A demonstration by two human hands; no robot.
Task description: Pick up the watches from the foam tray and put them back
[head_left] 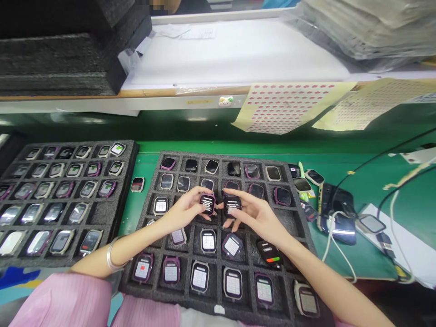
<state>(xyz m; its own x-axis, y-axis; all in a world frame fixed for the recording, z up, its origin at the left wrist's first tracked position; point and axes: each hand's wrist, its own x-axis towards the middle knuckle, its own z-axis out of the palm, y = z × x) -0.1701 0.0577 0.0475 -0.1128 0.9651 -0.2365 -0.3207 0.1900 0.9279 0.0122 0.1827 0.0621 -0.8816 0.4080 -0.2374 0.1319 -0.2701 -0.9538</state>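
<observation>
My left hand [190,203] grips a purple-framed smartwatch [207,204] without a strap, thumb at its lit screen. My right hand [254,210] has a dark-framed smartwatch [232,205] between thumb and fingers, its screen showing white text lines on black. Both watches are held side by side, a small gap apart, above the middle of a grey foam tray [218,310]. Strapless watches fill many of the tray's compartments, several with lit white screens, such as a silver one [208,240] just below my hands. My hands hide some compartments.
A second foam tray of watches [132,159] lies left, with one loose watch [137,184] between the trays. At right are a phone-like black device [337,209], white cables [329,243] and more watches. A shelf [204,93] with black foam blocks [54,63] runs across the back.
</observation>
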